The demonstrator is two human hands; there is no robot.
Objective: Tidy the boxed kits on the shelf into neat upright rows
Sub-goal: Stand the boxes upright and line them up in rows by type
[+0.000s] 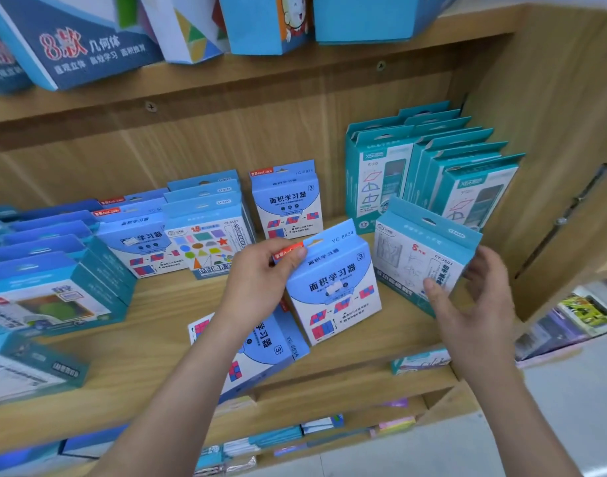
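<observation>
A light wood-grain shelving unit fills nearly the whole frame: its back panel (88, 166) runs across the centre left, the middle shelf board (157, 304) crosses the lower half, and an upper shelf board (260, 80) slants across the top, with two dark screw heads (151, 106) sunk in its front edge. The unit's side panel (553, 98) rises at the right, with a dark slot and metal fitting (570, 208) on it. A pale grey floor (553, 425) shows at the lower right, under bright, even light without hard shadows.
</observation>
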